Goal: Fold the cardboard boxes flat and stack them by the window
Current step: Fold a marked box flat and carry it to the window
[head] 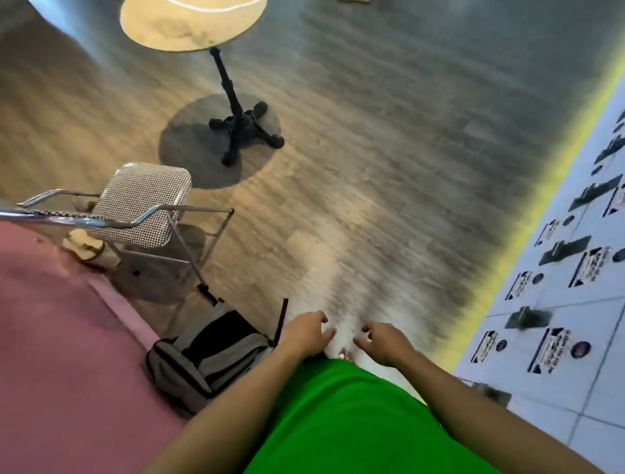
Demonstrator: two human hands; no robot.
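**Both hands free above a blurred floor; no clear cardboard in view**

The left hand [306,333] is held out in front of the body, palm down, fingers loosely curled and grasping nothing. The right hand [384,341] is held just beside it in the same posture, fingers relaxed and holding nothing. The two hands are near each other but apart. Both forearms are bare and extend from the lower edge of the view on either side of a green garment [345,423].

Below the hands lies a wood-pattern floor [372,169], heavily motion-blurred. Just left of the left forearm a grey and black backpack [206,355] lies on the floor against the edge of a pink surface [61,355] that fills the lower-left corner. Beyond the backpack stands a chrome-framed chair [145,203] with a houndstooth seat. Further out is a round table [192,23] with a pale top on a black pedestal base [241,130].

Along the right side runs a white panelled wall [568,304] carrying dark handles and printed labels; the label text is too blurred to read.

A small tan object [353,1] sits at the top edge, far from the hands; whether it is a cardboard box cannot be determined.
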